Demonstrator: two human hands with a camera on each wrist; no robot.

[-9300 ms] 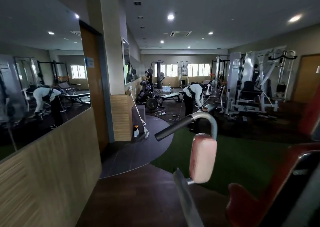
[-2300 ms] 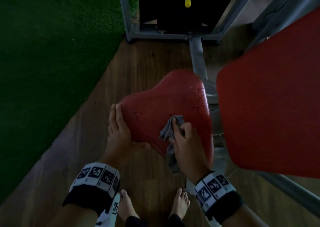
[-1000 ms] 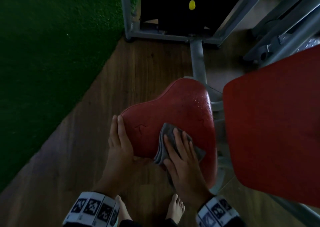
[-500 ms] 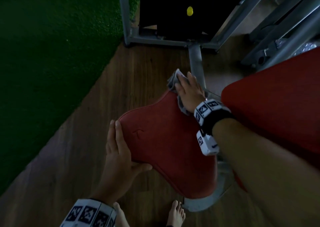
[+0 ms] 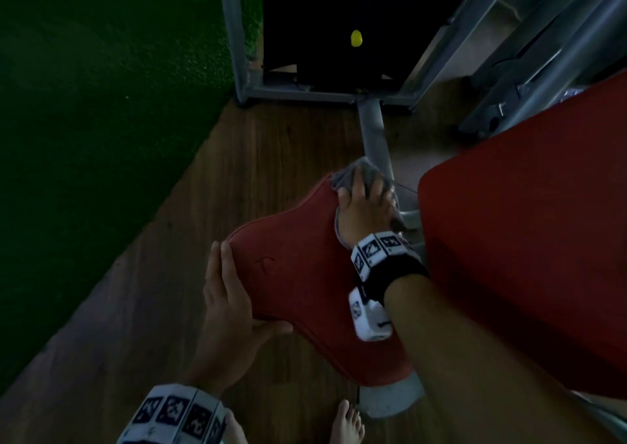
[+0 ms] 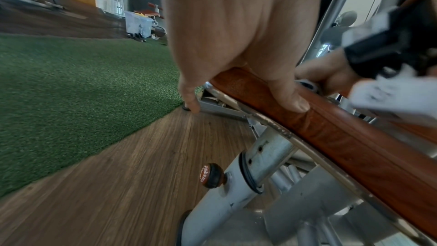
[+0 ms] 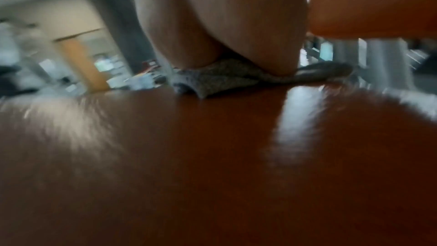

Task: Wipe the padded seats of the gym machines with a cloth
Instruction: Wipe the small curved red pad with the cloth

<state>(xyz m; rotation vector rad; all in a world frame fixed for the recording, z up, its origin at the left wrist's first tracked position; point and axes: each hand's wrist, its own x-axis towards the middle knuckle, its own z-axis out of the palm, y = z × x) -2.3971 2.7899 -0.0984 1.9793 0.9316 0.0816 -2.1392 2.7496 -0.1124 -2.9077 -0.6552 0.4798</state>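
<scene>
My left hand (image 5: pixel 230 311) grips the near edge of the red seat (image 5: pixel 305 284), thumb curled under, steadying it. Farther out, my right hand (image 5: pixel 364 213) presses the grey cloth (image 5: pixel 359 172) flat-fingered on the seat's far end, beside the backrest pad (image 5: pixel 529 257).

green turf (image 5: pixel 101 111) left | wood floor (image 5: pixel 190 274) | yellow dot (image 5: pixel 356 38) on black panel | plastic bin (image 6: pixel 138 24) far

Head view overhead; wrist views beside seat (image 5: pixel 305 274)
</scene>
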